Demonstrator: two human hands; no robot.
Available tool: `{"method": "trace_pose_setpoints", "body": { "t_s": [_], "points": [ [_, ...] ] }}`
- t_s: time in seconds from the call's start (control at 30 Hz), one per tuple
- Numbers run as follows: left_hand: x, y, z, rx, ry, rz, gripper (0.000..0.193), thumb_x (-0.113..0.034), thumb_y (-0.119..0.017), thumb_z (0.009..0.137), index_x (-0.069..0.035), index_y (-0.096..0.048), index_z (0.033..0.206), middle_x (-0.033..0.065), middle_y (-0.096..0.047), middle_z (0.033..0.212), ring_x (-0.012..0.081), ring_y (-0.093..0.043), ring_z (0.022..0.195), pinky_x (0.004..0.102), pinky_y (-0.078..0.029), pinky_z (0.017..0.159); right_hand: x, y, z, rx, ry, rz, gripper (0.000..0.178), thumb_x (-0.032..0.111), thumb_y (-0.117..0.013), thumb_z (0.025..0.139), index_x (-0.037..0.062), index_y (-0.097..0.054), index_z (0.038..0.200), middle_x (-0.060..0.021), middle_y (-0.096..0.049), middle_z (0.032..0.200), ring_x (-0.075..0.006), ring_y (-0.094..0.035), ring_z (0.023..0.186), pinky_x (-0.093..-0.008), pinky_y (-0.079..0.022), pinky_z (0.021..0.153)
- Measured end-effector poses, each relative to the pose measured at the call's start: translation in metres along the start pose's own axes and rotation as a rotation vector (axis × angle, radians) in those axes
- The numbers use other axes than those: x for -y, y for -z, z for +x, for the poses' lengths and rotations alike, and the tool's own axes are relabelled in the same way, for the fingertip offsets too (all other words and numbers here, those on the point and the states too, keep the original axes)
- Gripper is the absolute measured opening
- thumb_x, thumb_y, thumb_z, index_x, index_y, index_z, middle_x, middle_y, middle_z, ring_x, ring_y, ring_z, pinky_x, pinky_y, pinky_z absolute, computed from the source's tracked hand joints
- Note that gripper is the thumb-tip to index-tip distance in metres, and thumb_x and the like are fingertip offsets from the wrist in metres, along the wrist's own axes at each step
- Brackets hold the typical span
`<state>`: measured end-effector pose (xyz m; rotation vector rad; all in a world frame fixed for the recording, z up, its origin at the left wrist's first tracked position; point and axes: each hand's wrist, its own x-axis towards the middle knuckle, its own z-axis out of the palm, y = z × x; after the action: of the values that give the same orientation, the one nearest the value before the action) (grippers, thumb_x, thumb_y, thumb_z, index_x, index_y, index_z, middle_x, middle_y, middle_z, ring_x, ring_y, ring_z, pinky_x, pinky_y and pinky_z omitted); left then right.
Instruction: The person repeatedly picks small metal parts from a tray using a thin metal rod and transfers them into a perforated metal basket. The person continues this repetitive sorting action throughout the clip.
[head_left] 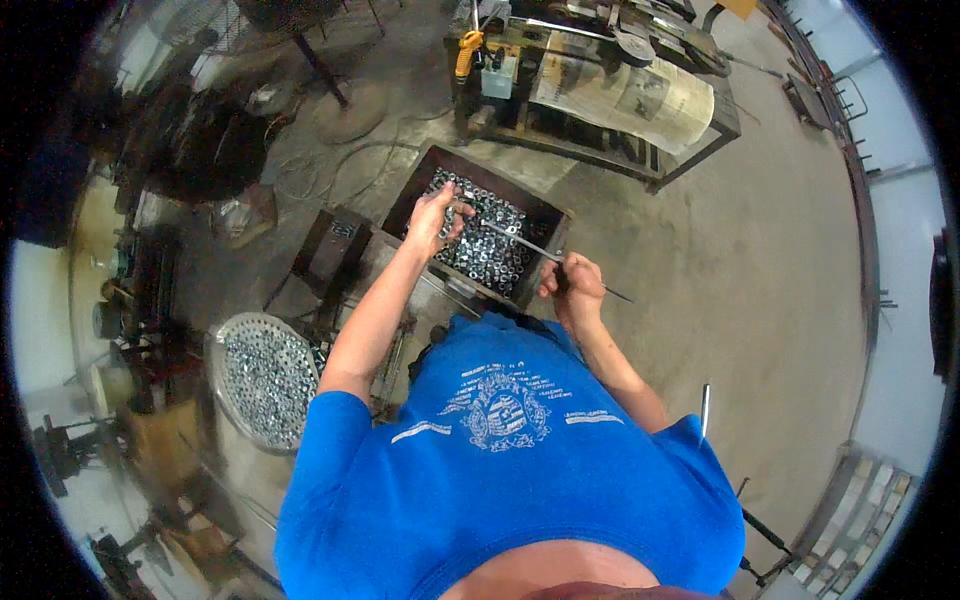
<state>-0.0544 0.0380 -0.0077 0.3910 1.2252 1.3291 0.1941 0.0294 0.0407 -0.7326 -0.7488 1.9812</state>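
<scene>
1. Closest to the camera is the person's blue shirt [510, 470], with a pale picture on the front.
2. Two bare arms reach out from the shirt toward a dark metal box [430, 170] on the floor.
3. The box is full of small shiny metal nuts [495, 255].
4. The left hand [436, 215] is over the left side of the box, above the nuts. Its fingers are curled in around some small shiny bits and the far end of a thin metal rod [520, 240].
5. The rod runs slanting across the box, from the left hand down to the right hand [572, 285].
6. The right hand is at the near right corner of the box. It is closed tight on the rod, and a short piece of rod pokes out past it to the right.
7. A round metal tray [262, 375] with holes in it sits on the left, near the person's left elbow. It also holds many shiny nuts.
8. A bench [640, 150] with a big roll of paper [640, 95] stands behind the box.
9. The floor [760, 300] is grey concrete.
</scene>
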Motion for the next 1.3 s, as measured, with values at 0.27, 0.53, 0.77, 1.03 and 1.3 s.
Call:
{"method": "trace_pose_setpoints", "body": {
  "t_s": [0.27,0.53,0.77,1.03,1.3],
  "points": [
    [-0.004,-0.024,-0.017,0.12,0.043,-0.086,0.035,-0.02,-0.041,0.086,0.002,-0.044,0.113,0.0216,-0.061,0.086,0.0143,-0.046,0.043,0.0221,-0.032,0.033,-0.004,-0.021,0.005,0.217,0.103,-0.278,0.02,-0.004,-0.035,0.074,0.0014,-0.039,0.055,-0.0127,-0.055,0.067,-0.0145,-0.049,0.05,-0.0273,-0.043,0.046],
    [-0.008,-0.031,-0.026,0.114,-0.006,-0.092,0.031,-0.016,-0.041,0.087,0.001,-0.046,0.112,0.0193,-0.062,0.085,0.0133,-0.045,0.041,0.021,-0.032,0.033,-0.011,-0.02,0.003,0.214,0.17,-0.449,0.02,-0.006,-0.038,0.071,0.0,-0.035,0.052,-0.0157,-0.055,0.068,-0.017,-0.051,0.052,-0.0283,-0.044,0.047],
    [0.001,-0.036,-0.03,0.145,-0.138,-0.168,0.035,-0.019,-0.05,0.086,0.002,-0.043,0.114,0.0199,-0.06,0.088,0.0118,-0.047,0.045,0.0203,-0.032,0.033,-0.017,-0.016,0.001,0.203,0.263,-0.384,0.018,-0.005,-0.034,0.072,-0.0014,-0.042,0.056,-0.0147,-0.056,0.07,-0.0173,-0.052,0.053,-0.0264,-0.044,0.049],
    [0.029,-0.068,-0.051,0.286,-0.084,-0.315,0.039,-0.017,-0.054,0.085,-0.002,-0.04,0.118,0.0161,-0.059,0.09,0.0094,-0.046,0.047,0.0194,-0.032,0.035,-0.028,-0.018,0.013,0.082,0.037,0.042,0.014,0.01,-0.042,0.071,0.007,-0.036,0.059,-0.0148,-0.051,0.068,-0.019,-0.045,0.059,-0.0337,-0.044,0.055],
    [0.015,-0.046,-0.024,0.081,-0.209,-0.181,0.036,-0.022,-0.053,0.086,0.002,-0.045,0.111,0.0153,-0.06,0.082,0.0098,-0.045,0.043,0.0199,-0.032,0.034,-0.019,0.006,0.013,-0.095,-0.089,0.246,0.012,0.014,-0.043,0.074,0.0077,-0.041,0.065,-0.0135,-0.053,0.071,-0.0171,-0.043,0.057,-0.032,-0.042,0.053]
  ]
}}
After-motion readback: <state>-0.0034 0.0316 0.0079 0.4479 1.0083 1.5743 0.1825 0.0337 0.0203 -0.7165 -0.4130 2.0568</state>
